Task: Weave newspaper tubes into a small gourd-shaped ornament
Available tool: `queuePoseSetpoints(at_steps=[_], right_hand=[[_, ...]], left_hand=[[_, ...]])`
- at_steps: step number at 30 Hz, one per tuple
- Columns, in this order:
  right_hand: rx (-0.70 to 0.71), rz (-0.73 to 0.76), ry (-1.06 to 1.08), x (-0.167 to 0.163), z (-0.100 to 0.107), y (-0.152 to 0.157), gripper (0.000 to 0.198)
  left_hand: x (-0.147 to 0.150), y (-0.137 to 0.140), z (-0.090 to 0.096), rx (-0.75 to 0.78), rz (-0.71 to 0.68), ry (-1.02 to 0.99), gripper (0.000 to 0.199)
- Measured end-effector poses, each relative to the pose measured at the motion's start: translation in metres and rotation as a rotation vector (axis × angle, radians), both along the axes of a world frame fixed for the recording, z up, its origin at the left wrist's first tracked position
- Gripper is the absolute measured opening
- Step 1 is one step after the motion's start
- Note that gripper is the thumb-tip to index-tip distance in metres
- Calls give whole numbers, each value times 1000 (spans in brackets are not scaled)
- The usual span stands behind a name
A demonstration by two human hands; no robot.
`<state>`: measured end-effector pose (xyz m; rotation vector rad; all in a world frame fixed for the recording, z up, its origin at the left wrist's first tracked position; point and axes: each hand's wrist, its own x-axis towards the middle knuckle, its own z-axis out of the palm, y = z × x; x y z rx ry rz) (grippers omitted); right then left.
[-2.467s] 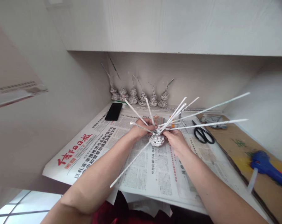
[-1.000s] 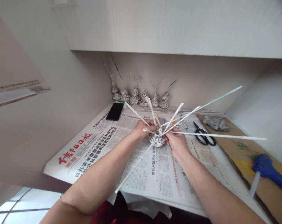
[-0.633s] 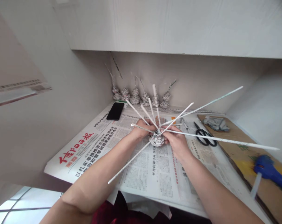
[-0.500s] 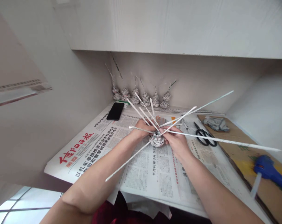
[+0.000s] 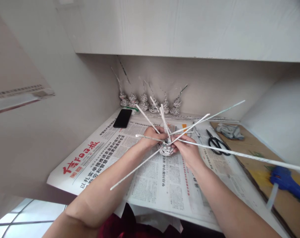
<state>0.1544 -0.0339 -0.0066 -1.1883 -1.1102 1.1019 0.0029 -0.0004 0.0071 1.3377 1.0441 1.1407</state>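
A small round woven paper gourd (image 5: 166,149), made of rolled newspaper strips, is held between both hands just over the newspaper-covered table. Several stiff paper strips (image 5: 189,129) fan out from its top in many directions. My left hand (image 5: 153,134) grips its far left side, fingers closed round the weave and the bases of strips. On the right side my right hand (image 5: 186,145) pinches the weave near a long paper strip (image 5: 244,154) that points right. Some of the fingertips are hidden behind the strips and the gourd.
Several finished woven gourds (image 5: 143,102) stand along the back wall. A black phone (image 5: 123,118) lies at left on the newspaper (image 5: 102,158). To the right are black scissors (image 5: 217,145), a cardboard sheet (image 5: 249,165), crumpled plastic (image 5: 230,131) and a blue glue gun (image 5: 286,181).
Some upright strips have swung right and bunched together at the top. The long right strip has dipped and reaches further right. The gourd has turned or tilted slightly; both hands keep hold.
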Motion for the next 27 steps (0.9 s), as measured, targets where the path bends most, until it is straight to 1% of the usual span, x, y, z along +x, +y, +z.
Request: queuePoseSetpoints(at_steps=[3,7,10,16,19,23,27], right_hand=[[23,-4,-11,0,-4,0,28],[-7,-69,30,-2,-9,3,30],[-28,-92,51,-3,-9,4,31],[-43,-4,73,-1,-2,2,33],[-48,-14,125,-1,-1,1,31],[-40,-31,147,-1,-1,2,29],[-78,-45,151,0,0,4,30]], left_hand=[[0,1,-2,39,-26,-22,22],[1,0,-1,-38,12,-18,21],[2,-1,1,-49,19,-49,19],[3,-3,4,-83,11,-66,19],[3,-3,5,-100,20,-76,19],[4,-3,3,-138,-32,-99,27],[7,-2,-2,-105,-33,-118,26]])
